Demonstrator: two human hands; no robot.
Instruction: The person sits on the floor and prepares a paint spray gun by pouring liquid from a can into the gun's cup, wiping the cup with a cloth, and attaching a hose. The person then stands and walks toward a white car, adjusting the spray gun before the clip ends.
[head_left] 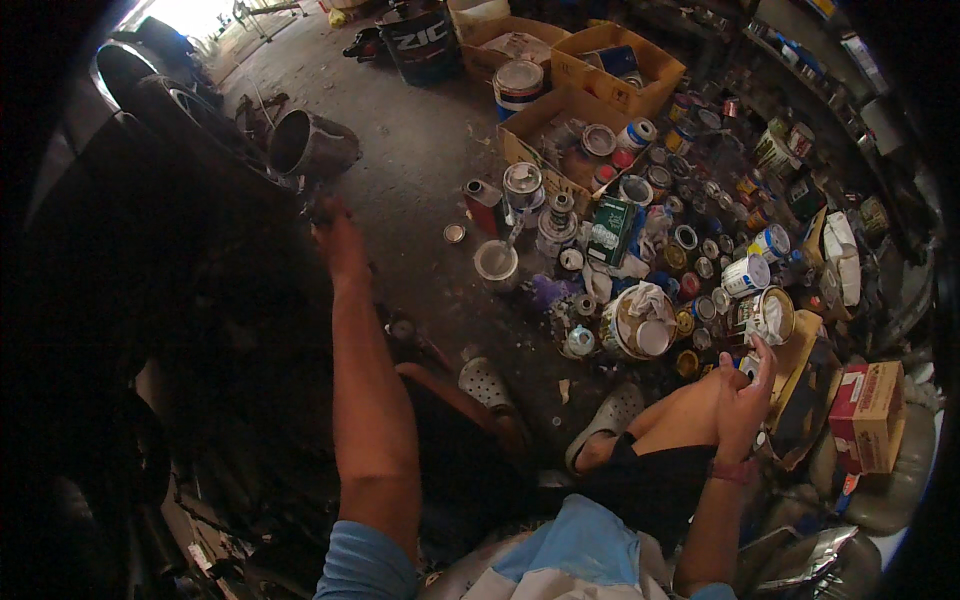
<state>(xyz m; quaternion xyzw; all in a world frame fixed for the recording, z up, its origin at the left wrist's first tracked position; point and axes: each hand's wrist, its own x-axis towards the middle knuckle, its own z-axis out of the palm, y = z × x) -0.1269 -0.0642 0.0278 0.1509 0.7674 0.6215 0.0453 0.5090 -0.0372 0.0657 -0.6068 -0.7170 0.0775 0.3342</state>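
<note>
Left hand [338, 245] is stretched out against the dark car body [180, 260], fingers curled on something too dim for us to tell. We judge it's surface work; next calls for paint from the open can [496, 264]. Right hand [745, 385] rests loose on our knee [690, 400].

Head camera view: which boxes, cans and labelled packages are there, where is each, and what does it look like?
Cardboard boxes: top centre, open, tan.
Dark drum: top, black with white lettering.
Green carton: centre, upright, dark green.
Red-and-tan box: right, beside the right hand.
Paint cans: centre right, round, mostly white-labelled.
</note>
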